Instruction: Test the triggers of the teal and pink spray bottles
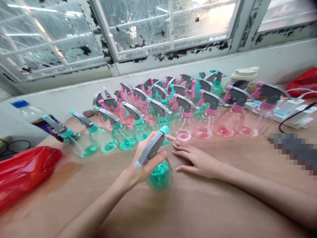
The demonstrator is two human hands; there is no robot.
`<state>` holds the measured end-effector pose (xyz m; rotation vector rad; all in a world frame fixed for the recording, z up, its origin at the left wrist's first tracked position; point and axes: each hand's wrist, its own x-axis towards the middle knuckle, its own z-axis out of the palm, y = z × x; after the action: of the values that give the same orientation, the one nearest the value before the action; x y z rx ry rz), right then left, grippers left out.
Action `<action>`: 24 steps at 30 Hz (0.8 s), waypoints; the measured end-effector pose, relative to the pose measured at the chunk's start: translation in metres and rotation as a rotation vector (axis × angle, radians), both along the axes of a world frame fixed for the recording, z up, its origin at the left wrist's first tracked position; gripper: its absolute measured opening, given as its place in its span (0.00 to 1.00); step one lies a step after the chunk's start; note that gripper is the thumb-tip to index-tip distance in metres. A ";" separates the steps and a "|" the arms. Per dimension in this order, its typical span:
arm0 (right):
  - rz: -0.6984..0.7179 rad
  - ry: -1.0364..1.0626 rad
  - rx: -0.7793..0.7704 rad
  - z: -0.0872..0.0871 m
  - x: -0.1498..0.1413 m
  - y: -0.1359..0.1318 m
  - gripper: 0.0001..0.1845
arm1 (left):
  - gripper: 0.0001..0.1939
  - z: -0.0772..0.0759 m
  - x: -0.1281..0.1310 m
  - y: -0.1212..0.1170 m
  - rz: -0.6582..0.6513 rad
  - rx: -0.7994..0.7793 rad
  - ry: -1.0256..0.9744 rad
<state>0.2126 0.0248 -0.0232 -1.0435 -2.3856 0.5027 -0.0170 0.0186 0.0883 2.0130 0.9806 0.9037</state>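
Observation:
A clear green spray bottle [160,177] with a grey and teal trigger head is in my left hand [145,158], whose fingers wrap round its neck just under the head. My right hand [198,158] lies flat on the table to the right of that bottle, fingers stretched out and holding nothing. Beyond both hands stands a front row of upright spray bottles, green ones [123,137] on the left and pink ones [206,125] on the right. More pink and green bottles crowd behind them, partly hidden.
Red plastic bags lie at the left edge [29,172] and far right [303,82]. A blue-capped plastic bottle [27,110] stands at the back left. At right are a white power strip [292,114], a lidded cup [244,77] and a blurred dark patch. Windows [168,26] rise behind the table.

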 end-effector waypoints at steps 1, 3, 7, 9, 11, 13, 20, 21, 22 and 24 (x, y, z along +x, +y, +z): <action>-0.002 -0.005 -0.003 0.001 0.000 0.000 0.34 | 0.15 0.000 0.000 0.000 -0.014 0.012 -0.006; -0.007 -0.014 -0.010 0.001 0.000 0.000 0.35 | 0.17 0.001 0.001 0.000 -0.050 0.029 -0.039; -0.003 0.003 -0.013 0.001 -0.001 0.000 0.35 | 0.17 0.002 0.002 -0.001 -0.076 0.028 -0.068; 0.001 0.008 -0.011 0.001 -0.001 0.000 0.35 | 0.17 0.001 0.002 -0.001 -0.083 0.034 -0.081; -0.001 0.011 -0.009 0.001 -0.001 0.000 0.35 | 0.17 0.001 0.002 -0.001 -0.090 0.043 -0.095; -0.002 0.008 -0.005 0.001 -0.001 0.000 0.35 | 0.17 0.000 0.002 0.000 -0.093 0.041 -0.102; -0.002 -0.034 -0.011 0.003 0.000 0.001 0.35 | 0.16 0.001 0.003 0.001 -0.098 0.018 -0.102; -0.001 -0.036 -0.011 0.003 0.000 0.001 0.35 | 0.16 0.002 0.003 0.001 -0.099 0.017 -0.102; -0.001 -0.035 -0.010 0.003 0.000 0.001 0.35 | 0.16 0.002 0.003 0.001 -0.101 0.017 -0.103; -0.001 -0.037 -0.007 0.003 0.000 0.001 0.35 | 0.14 0.002 0.003 0.000 -0.100 0.012 -0.108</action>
<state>0.2131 0.0256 -0.0203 -1.0651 -2.4172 0.4957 -0.0144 0.0185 0.0900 1.9828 0.8099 0.9551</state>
